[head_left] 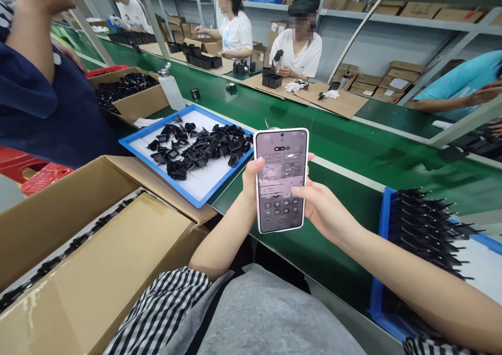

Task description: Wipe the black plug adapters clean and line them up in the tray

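Observation:
A smartphone [280, 214] in a white case stands upright before me, its lit screen facing my head. My left hand [253, 180] is closed round the phone's left edge, with the thumb at the front. On the opposite edge my right hand [319, 201] grips it too, its thumb lying over the screen. Most fingers of both hands are hidden behind the phone. Just beyond my left hand is a blue-rimmed white tray [196, 198] that bears many loose black plug-like parts [200, 151].
An open cardboard box [90, 261] fills the lower left. At the right, a blue tray [376, 287] holds rows of black pronged parts [423, 235]. A white bottle [171, 89] stands on the green work surface [361, 161]. Several people sit across from me; another person [43, 93] is at left.

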`<state>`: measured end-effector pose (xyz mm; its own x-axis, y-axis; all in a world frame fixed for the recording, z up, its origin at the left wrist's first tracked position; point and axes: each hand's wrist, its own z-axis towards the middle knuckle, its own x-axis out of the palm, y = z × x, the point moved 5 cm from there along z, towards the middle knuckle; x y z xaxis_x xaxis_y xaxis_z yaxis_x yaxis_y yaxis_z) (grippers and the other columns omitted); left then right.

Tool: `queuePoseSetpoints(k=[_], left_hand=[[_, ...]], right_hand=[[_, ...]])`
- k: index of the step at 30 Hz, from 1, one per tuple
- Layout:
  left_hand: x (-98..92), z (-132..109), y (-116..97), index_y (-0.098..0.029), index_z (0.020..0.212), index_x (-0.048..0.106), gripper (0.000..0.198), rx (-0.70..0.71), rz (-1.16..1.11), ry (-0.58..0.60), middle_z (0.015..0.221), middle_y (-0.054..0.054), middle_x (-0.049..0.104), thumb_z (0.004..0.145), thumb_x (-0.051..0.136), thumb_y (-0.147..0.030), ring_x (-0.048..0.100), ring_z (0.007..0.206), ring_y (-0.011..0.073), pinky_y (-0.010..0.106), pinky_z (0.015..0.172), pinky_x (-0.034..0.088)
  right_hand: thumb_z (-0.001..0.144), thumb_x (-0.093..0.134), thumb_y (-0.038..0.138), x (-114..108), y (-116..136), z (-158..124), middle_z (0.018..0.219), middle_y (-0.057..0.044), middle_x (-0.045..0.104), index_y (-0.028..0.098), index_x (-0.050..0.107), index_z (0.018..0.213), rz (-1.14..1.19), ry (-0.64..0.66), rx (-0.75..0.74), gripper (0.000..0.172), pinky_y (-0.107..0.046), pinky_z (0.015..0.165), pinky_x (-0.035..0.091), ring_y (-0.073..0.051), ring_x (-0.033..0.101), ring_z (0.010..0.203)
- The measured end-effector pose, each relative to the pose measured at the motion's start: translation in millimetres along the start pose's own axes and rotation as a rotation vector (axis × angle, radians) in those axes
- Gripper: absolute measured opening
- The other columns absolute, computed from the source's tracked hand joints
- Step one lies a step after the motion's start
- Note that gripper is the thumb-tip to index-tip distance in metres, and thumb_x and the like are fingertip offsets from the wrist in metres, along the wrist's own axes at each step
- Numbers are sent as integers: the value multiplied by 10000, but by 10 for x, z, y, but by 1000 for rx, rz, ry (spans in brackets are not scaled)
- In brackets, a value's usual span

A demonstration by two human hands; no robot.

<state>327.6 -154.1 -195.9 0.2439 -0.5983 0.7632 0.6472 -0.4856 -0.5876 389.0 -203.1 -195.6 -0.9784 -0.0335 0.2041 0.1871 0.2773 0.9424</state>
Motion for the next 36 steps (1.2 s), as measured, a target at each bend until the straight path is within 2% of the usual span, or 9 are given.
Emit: queuePoseSetpoints(k=[6,14,20,27,30,36], left_hand=[[-59,-1,22,-111,1093,401,732,-18,-11,-47,961,136,543,588,334,-637,484,938,325,437,700,422],[8,-7,-8,-133,1022,461,679,-3,32,-22,798,89,555,518,437,-587,542,751,263,387,614,431],[-51,-12,16,-138,1044,442,703,-15,-2,-73,817,103,556,532,398,-618,532,797,288,401,615,425],[-16,5,18,-113,1071,420,737,-35,-20,-52,872,122,559,570,326,-646,501,898,312,426,688,418],[-8,9,13,-103,1080,415,738,-29,-33,-39,912,133,553,580,334,-640,484,932,319,422,696,421],[-4,6,13,-112,1055,442,734,-28,-45,-28,874,125,566,563,349,-650,523,850,301,396,640,431]], right_hand=[[667,526,298,-8,-10,8,724,-14,557,167,555,797,-9,-26,17,187,-277,570,385,-142,503,650],[691,499,400,3,-13,18,759,-39,578,162,565,850,0,-11,12,294,-287,585,391,-157,515,677],[706,443,470,-14,-10,26,722,-27,581,187,561,875,-58,-13,-14,350,-299,604,395,-164,519,678],[669,527,305,-7,-20,15,726,-12,554,183,558,826,-5,12,-3,202,-277,568,387,-143,502,654],[669,515,290,-9,-19,16,718,-7,552,183,560,781,10,9,-14,161,-281,578,386,-141,499,655],[599,528,178,-10,-26,3,694,11,553,186,552,732,14,-5,17,135,-291,600,384,-145,500,666]])
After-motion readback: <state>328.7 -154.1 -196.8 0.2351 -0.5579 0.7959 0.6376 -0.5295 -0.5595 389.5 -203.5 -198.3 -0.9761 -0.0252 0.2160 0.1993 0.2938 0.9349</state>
